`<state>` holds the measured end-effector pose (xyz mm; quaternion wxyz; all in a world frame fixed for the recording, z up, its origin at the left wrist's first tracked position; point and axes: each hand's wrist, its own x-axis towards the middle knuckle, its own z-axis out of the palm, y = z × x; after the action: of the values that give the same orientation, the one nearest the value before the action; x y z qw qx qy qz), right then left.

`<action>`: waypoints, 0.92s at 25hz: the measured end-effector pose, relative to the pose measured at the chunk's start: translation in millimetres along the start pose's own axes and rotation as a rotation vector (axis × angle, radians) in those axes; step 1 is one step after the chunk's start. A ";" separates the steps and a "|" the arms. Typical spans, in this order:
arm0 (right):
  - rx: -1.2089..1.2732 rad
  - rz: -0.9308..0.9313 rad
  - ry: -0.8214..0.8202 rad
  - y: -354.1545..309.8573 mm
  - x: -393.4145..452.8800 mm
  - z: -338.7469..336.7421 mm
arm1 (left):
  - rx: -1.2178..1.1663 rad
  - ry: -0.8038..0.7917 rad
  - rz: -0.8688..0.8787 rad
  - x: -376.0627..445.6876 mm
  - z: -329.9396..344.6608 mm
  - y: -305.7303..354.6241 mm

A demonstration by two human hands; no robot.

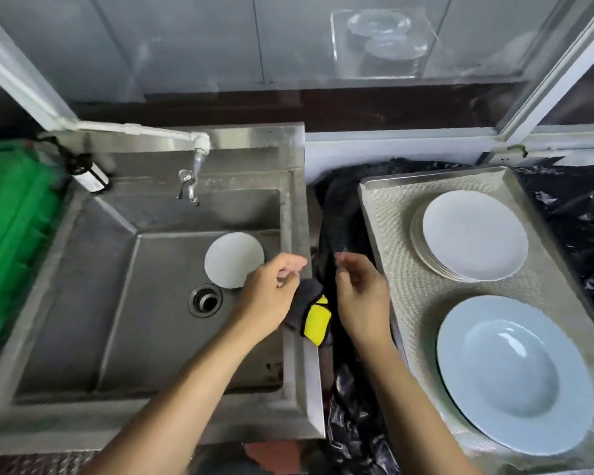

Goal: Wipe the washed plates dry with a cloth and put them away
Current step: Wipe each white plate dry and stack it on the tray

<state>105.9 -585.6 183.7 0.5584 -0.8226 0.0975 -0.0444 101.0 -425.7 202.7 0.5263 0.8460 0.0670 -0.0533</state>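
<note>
A small white plate (234, 259) lies in the steel sink (117, 303) near the drain (204, 299). On the tray (398, 214) to the right sit a stack of white plates (474, 234) and, nearer me, a pale blue deep plate (515, 375). A grey and yellow cloth (314, 318) lies on the sink's right rim. My left hand (271, 293) and my right hand (362, 296) hover just above the cloth, one on each side. The fingers of both are loosely curled, and I see nothing held in them.
A tap (194, 180) hangs over the back of the sink, with a dark bottle (90, 176) at its left corner. Green plastic (11, 241) lies far left. Black plastic sheeting (347, 406) fills the gap between sink and tray. A clear box (381, 42) stands behind.
</note>
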 end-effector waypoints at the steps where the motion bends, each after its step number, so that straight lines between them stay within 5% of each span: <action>1: 0.002 0.010 -0.011 -6.9 -9.6 17.4 | 0.001 0.000 -0.002 -6.1 -18.1 -10.5; 13: -0.044 0.117 -0.019 -35.5 -115.7 208.7 | 0.032 -0.067 -0.043 -43.7 -197.2 -143.3; 23: -0.140 0.257 -0.124 17.7 -112.7 268.0 | -0.002 -0.046 -0.190 -27.1 -207.5 -247.4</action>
<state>42.6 -324.3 71.5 0.5055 -0.8416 0.1700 0.0852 36.4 -132.8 80.0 0.5213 0.8337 0.1350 -0.1224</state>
